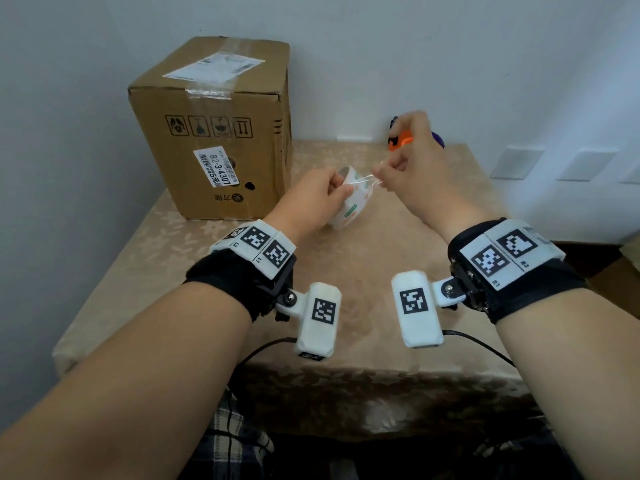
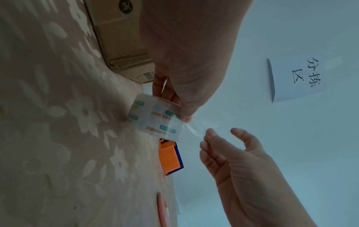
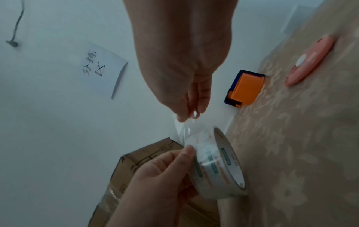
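A roll of clear packing tape (image 1: 353, 202) (image 2: 155, 119) (image 3: 217, 165) with green and orange print is held just above the table. My left hand (image 1: 311, 199) (image 3: 165, 173) grips the roll, thumb on its outer face. My right hand (image 1: 408, 168) (image 2: 223, 150) (image 3: 186, 95) pinches the loose tape end (image 1: 372, 178) (image 3: 182, 129) between thumb and fingertips, a short clear strip stretched from the roll. A taped brown cardboard box (image 1: 214, 126) (image 2: 118, 40) (image 3: 147, 153) with labels stands at the table's back left.
The table (image 1: 346, 265) wears a beige flowered cloth and stands against a white wall. An orange and blue tape dispenser (image 1: 400, 140) (image 2: 170, 156) (image 3: 245, 89) sits at the back edge. A pink cutter (image 3: 309, 61) (image 2: 162, 208) lies near it. A paper note (image 2: 297, 79) (image 3: 101, 67) hangs on the wall.
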`<state>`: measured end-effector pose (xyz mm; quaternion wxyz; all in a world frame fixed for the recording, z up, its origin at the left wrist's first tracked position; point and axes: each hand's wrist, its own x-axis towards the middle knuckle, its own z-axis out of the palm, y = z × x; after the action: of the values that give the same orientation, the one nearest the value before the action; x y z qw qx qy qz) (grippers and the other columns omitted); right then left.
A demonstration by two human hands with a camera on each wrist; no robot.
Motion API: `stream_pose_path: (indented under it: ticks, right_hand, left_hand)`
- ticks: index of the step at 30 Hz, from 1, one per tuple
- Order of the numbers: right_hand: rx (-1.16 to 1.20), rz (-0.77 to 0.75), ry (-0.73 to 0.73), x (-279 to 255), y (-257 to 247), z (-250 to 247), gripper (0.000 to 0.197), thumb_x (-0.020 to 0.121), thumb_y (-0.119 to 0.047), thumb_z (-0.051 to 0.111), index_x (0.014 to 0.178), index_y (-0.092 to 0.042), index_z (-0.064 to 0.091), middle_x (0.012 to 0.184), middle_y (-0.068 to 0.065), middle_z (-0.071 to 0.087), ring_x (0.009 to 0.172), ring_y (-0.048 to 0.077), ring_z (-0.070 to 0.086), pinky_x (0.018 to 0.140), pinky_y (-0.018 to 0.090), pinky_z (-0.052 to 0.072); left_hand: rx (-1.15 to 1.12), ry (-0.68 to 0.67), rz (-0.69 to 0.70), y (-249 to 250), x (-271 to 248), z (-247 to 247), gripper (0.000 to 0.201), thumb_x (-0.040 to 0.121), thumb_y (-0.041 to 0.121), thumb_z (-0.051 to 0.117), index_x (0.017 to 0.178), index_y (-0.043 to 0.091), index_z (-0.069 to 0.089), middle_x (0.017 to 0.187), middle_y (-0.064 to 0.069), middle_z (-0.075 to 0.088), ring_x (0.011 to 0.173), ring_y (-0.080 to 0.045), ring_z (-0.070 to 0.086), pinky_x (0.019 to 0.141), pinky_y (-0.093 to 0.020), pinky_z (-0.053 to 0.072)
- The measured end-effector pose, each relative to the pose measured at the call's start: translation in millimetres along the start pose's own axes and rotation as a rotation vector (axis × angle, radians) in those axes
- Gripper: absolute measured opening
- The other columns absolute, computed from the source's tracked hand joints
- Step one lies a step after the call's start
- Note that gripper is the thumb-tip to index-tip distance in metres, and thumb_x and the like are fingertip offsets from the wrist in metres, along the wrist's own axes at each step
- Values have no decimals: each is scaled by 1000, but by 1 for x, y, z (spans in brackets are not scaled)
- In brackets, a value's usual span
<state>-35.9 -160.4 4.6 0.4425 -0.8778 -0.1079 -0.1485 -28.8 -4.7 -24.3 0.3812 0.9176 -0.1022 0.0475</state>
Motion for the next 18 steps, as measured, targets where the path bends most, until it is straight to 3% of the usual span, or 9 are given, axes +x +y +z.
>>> stream_pose_path:
  ticks: [2, 3, 4, 6, 9, 11, 14, 15, 18]
  right_hand:
    - [-77, -27, -64, 1, 2, -5, 22, 86, 2, 53, 85, -20, 55, 73, -2, 58, 73, 17, 59, 73, 28, 49]
    - [-132, -43, -91, 1, 2, -7, 25, 88, 2, 51, 82, -19, 63, 71, -9, 56, 70, 11, 56, 70, 16, 47]
    - [-169, -50, -112, 0, 1, -7, 26, 89, 2, 50, 86, -16, 69, 70, -15, 52, 69, 4, 52, 67, 4, 42]
    - [-212, -65, -138, 0, -1, -8, 24, 91, -3, 52, 102, -12, 72, 74, -23, 47, 72, 0, 49, 66, -5, 37]
    - [-289, -93, -181, -1, -2, -8, 27, 90, -11, 59, 116, -14, 68, 75, -24, 41, 86, 7, 50, 67, 4, 38]
    - [-334, -112, -209, -3, -5, -8, 28, 90, -13, 61, 117, -11, 67, 76, -21, 43, 87, 10, 50, 75, 15, 43]
    - [-428, -122, -216, -4, -8, -8, 23, 91, -13, 59, 107, -1, 70, 87, 10, 64, 88, 27, 59, 86, 38, 48]
    - [-457, -116, -213, -3, -8, -7, 23, 92, -13, 58, 106, 0, 70, 85, 12, 63, 90, 30, 59, 84, 37, 47]
    - [-492, -93, -216, -1, -5, -6, 22, 92, -13, 57, 104, -3, 71, 67, -7, 45, 81, 18, 49, 67, 22, 34]
  left_hand:
    - [12, 5, 13, 1, 1, 2, 11, 94, 26, 52, 88, 16, 53, 67, 13, 50, 62, -1, 47, 56, -18, 37]
    - [18, 9, 15, 1, 1, 3, 11, 94, 25, 53, 88, 16, 53, 67, 13, 50, 61, -1, 46, 55, -18, 36]
    - [22, 10, 16, 1, 1, 3, 11, 94, 25, 53, 88, 16, 53, 66, 12, 50, 61, -1, 46, 55, -18, 36]
    - [24, 8, 13, 1, 2, 3, 11, 94, 26, 53, 88, 17, 53, 67, 12, 51, 61, -1, 47, 55, -19, 37]
    - [22, 5, 12, 2, 1, 2, 11, 93, 26, 53, 89, 17, 54, 68, 13, 51, 61, 0, 47, 54, -18, 37]
    - [32, 4, 20, 3, 1, 3, 10, 93, 26, 53, 89, 17, 54, 67, 12, 50, 61, -1, 46, 55, -16, 36]
    - [49, -2, 21, 5, 1, 3, 10, 93, 25, 54, 89, 16, 54, 67, 11, 49, 63, -7, 47, 55, -15, 35]
    - [54, -5, 23, 5, 1, 3, 11, 93, 25, 54, 88, 15, 54, 66, 11, 49, 64, -8, 47, 55, -16, 35]
    - [67, -8, 31, 7, 2, 4, 12, 93, 26, 53, 87, 16, 52, 66, 11, 48, 64, -8, 46, 55, -18, 35]
